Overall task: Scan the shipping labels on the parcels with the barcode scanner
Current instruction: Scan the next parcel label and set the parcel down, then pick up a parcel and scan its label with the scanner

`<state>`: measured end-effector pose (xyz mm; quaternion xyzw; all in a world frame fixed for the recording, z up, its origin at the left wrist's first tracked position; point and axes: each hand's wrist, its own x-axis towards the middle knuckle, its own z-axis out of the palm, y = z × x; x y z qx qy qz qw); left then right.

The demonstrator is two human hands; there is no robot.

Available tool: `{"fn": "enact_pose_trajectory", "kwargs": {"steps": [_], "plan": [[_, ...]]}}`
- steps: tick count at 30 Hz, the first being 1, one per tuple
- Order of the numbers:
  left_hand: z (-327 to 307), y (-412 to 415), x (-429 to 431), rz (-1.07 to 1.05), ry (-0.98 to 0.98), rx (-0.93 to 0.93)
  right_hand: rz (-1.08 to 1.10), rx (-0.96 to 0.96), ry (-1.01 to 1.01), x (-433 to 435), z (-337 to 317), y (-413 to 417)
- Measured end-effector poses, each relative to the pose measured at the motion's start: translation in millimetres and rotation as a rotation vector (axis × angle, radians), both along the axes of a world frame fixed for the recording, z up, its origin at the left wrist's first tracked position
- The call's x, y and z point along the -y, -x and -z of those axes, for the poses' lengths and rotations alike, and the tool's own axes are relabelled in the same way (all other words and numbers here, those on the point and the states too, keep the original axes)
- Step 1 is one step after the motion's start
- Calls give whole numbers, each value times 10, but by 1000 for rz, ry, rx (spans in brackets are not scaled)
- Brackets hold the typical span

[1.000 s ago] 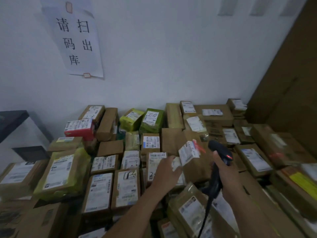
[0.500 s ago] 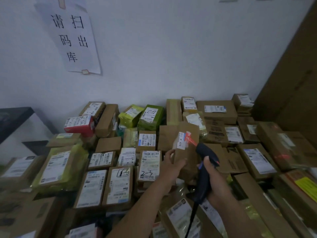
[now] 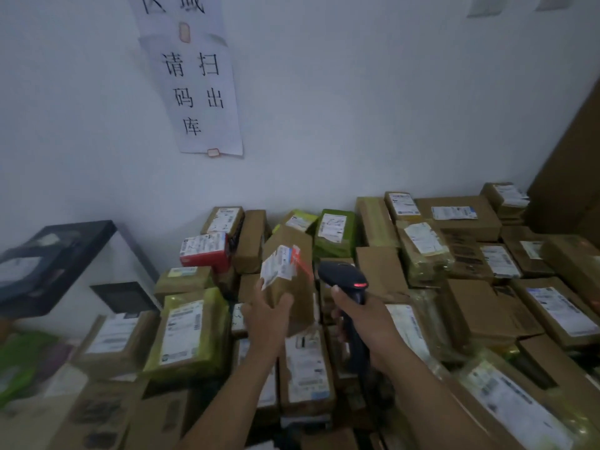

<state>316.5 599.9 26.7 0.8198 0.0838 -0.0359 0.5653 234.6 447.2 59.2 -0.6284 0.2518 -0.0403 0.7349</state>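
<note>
My left hand (image 3: 267, 316) grips a brown cardboard parcel (image 3: 297, 287) from below and holds it upright above the pile. Its white shipping label (image 3: 279, 266) faces right, and a red scan beam falls across the label's edge. My right hand (image 3: 360, 315) grips the handle of a black barcode scanner (image 3: 342, 276). The scanner's head points left at the label from a short distance, with a red light glowing on its top. Several labelled parcels lie beneath both hands.
Labelled cardboard and green-wrapped parcels (image 3: 191, 332) cover the whole surface up to the white wall. A red box (image 3: 204, 251) sits at the back. A paper sign (image 3: 194, 92) hangs on the wall. A dark shelf (image 3: 55, 254) stands at left, brown panels (image 3: 571, 151) at right.
The parcel in my left hand has moved left and up, and the scanner has followed it. The view has swung to the right, so the pile sits lower and further right.
</note>
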Motion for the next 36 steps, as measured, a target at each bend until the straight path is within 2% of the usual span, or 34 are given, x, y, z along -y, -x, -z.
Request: {"fn": "enact_pose_trajectory", "kwargs": {"steps": [6, 10, 12, 17, 24, 28, 30, 34, 36], "plan": [[152, -600, -573, 130, -349, 99, -79, -26, 204, -479, -112, -695], [326, -855, -585, 291, -928, 223, -79, -58, 288, -477, -77, -1002], [441, -923, -544, 319, -1030, 183, -88, -74, 309, -410, -21, -1113], [694, -847, -393, 288, -991, -12, -86, -94, 311, -225, 185, -1433], [756, -888, -423, 300, -1108, -221, -64, -79, 134, -56, 351, -2024], [675, -1008, -365, 333, -1097, -397, -69, -38, 80, 91, 411, -2381], [625, -1121, -353, 303, -1038, -335, -79, -30, 56, 154, 463, -2524], [545, -1699, -267, 165, -913, -11, -82, -52, -17, 216, 647, -2701], [553, -2085, -169, 151, -845, 93, -96, -61, -38, 241, 769, -2719]]}}
